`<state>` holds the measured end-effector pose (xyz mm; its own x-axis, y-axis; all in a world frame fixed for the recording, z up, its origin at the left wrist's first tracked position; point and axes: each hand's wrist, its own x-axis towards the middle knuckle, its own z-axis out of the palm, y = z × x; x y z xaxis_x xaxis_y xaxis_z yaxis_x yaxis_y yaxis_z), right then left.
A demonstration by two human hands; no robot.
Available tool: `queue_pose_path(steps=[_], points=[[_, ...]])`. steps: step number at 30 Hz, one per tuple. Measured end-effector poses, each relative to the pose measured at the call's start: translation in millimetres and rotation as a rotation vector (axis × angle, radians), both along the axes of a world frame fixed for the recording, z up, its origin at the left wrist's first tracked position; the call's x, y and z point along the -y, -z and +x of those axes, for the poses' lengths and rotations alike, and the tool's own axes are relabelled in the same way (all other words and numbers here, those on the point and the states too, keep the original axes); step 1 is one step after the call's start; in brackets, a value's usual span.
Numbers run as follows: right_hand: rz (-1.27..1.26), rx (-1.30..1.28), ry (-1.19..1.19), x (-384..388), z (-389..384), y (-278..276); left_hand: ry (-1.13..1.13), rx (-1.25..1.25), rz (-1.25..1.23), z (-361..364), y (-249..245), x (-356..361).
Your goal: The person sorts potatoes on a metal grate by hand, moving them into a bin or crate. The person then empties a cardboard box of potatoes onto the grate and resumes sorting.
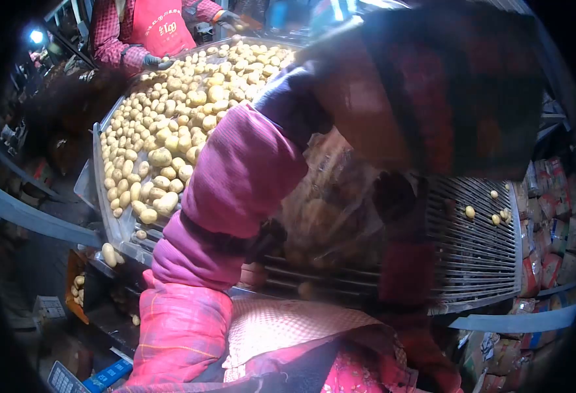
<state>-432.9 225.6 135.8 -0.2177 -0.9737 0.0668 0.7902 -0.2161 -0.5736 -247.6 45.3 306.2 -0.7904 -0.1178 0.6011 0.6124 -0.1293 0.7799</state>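
The right hand (pixel 392 195), dark and blurred, sits at the edge of a clear bag (pixel 324 216) holding potatoes. Its grip cannot be told, and the left hand is hidden. A roller grate (pixel 471 255) lies beneath the right hand. Loose potatoes (pixel 170 124) and a co-worker's red apron (pixel 160 26) lie beyond it to the left, stacked packages (pixel 550 216) to its right.

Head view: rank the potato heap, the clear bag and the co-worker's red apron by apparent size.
1. potato heap
2. clear bag, nearer the camera, so flattered
3. red apron, far off and partly cropped
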Motion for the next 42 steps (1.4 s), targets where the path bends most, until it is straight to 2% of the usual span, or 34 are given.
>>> queue_pose_path(steps=[4,6,8,10,12,13,16,18,20,22,24,25,26,28,29,30,33,35,36,37,38,39,41,42], points=[[-0.026,0.088,0.222,7.3,-11.9,16.4,-0.185,0.353,0.178,2.4,56.5,-34.6],[-0.026,0.041,0.264,7.1,-17.9,16.2,-0.141,0.425,0.19,0.7,75.9,-71.8],[-0.03,0.014,0.295,2.1,-19.7,14.3,0.065,0.191,0.118,-7.7,88.5,-107.4],[-0.024,-0.027,0.333,-0.7,-21.5,8.6,0.107,0.065,-0.023,-13.3,89.6,-134.7],[-0.022,-0.101,0.374,-2.8,-22.1,-1.8,0.049,0.002,-0.212,-9.1,78.4,-149.0],[-0.022,-0.145,0.394,-3.7,-20.8,-9.5,0.094,-0.109,-0.21,-5.8,69.3,-153.4],[-0.045,-0.334,0.462,-3.1,-10.2,-44.7,0.219,-0.227,-0.159,-6.4,64.5,-162.7],[-0.081,-0.495,0.515,-0.7,3.6,-76.0,0.195,-0.187,-0.142,16.2,49.3,-162.5],[-0.13,-0.667,0.557,10.1,24.5,-110.4,0.27,-0.144,-0.039,36.1,43.2,-161.3],[-0.196,-0.816,0.578,27.4,49.1,-143.9,0.251,-0.193,-0.018,53.2,43.4,-167.0],[-0.27,-0.94,0.591,45.8,76.0,-173.4,0.232,-0.324,0.108,68.3,49.0,-175.9],[-0.302,-0.986,0.591,55.9,89.3,-185.6,0.305,-0.293,0.055,77.4,47.5,-174.4],[-0.331,-1.029,0.589,64.6,103.2,-195.4,0.278,-0.3,0.049,88.3,46.6,-175.2],[-0.37,-1.086,0.564,82.6,129.5,-206.8,-0.235,-0.436,-0.169,111.9,43.4,-178.9],[-0.383,-1.098,0.54,90.1,143.3,-208.8,-0.226,-0.439,-0.089,121.0,48.1,-184.1],[-0.387,-1.108,0.518,93.9,153.0,-207.5,-0.256,-0.44,-0.094,131.0,52.5,-182.0],[-0.326,-1.1,0.427,97.1,171.7,-187.1,-0.288,-0.519,0.111,175.3,52.8,-171.3],[-0.204,-1.07,0.296,82.6,172.3,-142.2,-0.317,-0.585,0.229,208.8,49.9,-162.6],[-0.133,-1.017,0.209,69.0,174.0,-119.0,-0.354,-0.593,0.21,232.3,44.7,-162.1],[-0.049,-0.945,0.105,51.0,171.2,-91.2,-0.552,-0.332,0.058,259.5,36.4,-165.9],[0.03,-0.848,0.007,32.5,166.0,-64.0,-0.75,-0.057,-0.085,278.2,31.4,-170.8],[0.079,-0.681,-0.11,14.3,159.1,-35.8,-0.81,-0.054,-0.094,284.8,31.2,-177.0],[0.01,-0.339,-0.32,3.8,142.4,14.5,-0.617,-0.064,0.383,284.7,37.4,-192.6],[-0.054,-0.152,-0.433,7.6,131.4,40.4,-0.676,-0.07,0.37,280.4,45.3,-196.3]])
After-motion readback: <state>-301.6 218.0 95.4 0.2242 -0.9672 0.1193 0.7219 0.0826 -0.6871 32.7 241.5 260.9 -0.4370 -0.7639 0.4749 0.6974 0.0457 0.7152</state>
